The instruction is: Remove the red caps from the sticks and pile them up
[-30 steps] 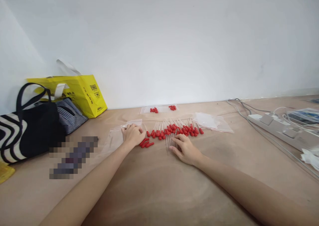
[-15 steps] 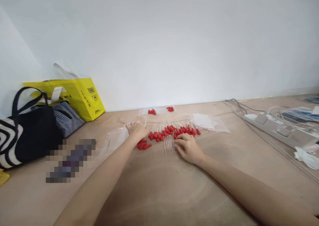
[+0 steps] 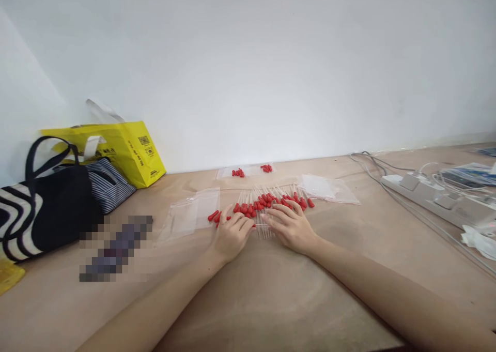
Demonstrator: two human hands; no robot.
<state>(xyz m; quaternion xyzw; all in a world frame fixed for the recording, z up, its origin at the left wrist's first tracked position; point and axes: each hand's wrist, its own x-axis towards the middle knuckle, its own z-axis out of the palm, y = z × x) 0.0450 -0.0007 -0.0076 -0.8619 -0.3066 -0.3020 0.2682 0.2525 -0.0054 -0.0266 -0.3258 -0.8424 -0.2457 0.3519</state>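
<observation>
My left hand is closed with its fingertips pinching a small red rubber bulb. From that bulb a thin clear glass dropper tube runs sideways to my right hand, whose fingers are closed on its other end. Below the tube, a row of loose glass tubes lies on the table, partly hidden by my right hand. Just beyond both hands is a heap of red-capped droppers, caps toward me. Several loose red bulbs lie beside my left hand, some covered by it.
Clear plastic bags lie left and right of the heap. A filled bag rests by the wall. A yellow bag and black bag stand left; a power strip with cables sits right.
My left hand has come from beside the left plastic bag toward me and to the right, up to my right hand. A tube with a red bulb now spans both hands.
</observation>
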